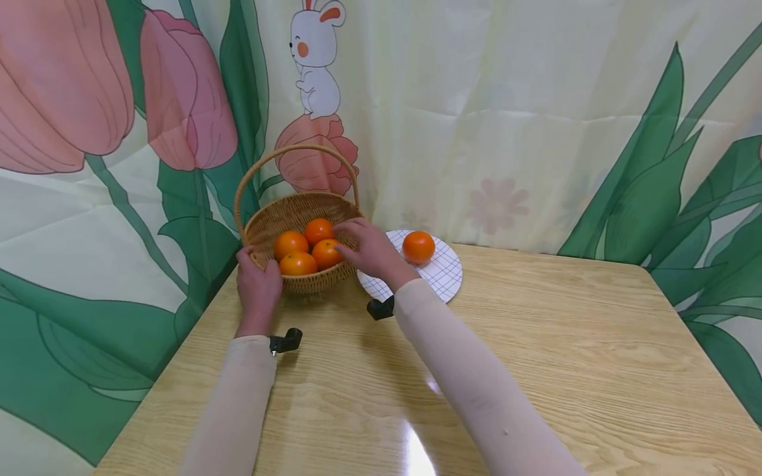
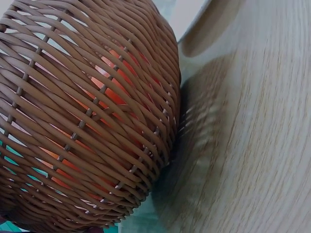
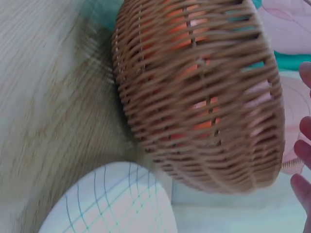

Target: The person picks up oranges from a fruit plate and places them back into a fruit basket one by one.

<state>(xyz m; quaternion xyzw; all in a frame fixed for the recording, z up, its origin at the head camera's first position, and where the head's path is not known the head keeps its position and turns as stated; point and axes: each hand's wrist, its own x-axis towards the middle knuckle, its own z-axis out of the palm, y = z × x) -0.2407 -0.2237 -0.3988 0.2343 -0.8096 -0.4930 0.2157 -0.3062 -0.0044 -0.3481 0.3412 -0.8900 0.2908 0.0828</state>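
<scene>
A wicker basket (image 1: 318,284) with a tall arched handle stands at the back left of the table, holding several oranges (image 1: 290,244). At its left rim, my left hand (image 1: 258,284) grips the edge. My right hand (image 1: 372,248) reaches over the right rim, its fingers extended beside the nearest oranges and nothing held in them. Fingertips (image 3: 302,150) show at the right edge of the right wrist view, apart from the weave. The left wrist view is filled by the woven side (image 2: 92,97), with orange fruit showing through the gaps.
Right of the basket lies a white plate (image 1: 446,271) with a blue grid pattern, bearing a single orange (image 1: 419,247). My right forearm passes in front of it. A printed curtain (image 1: 440,119) hangs directly behind the wooden table (image 1: 571,344).
</scene>
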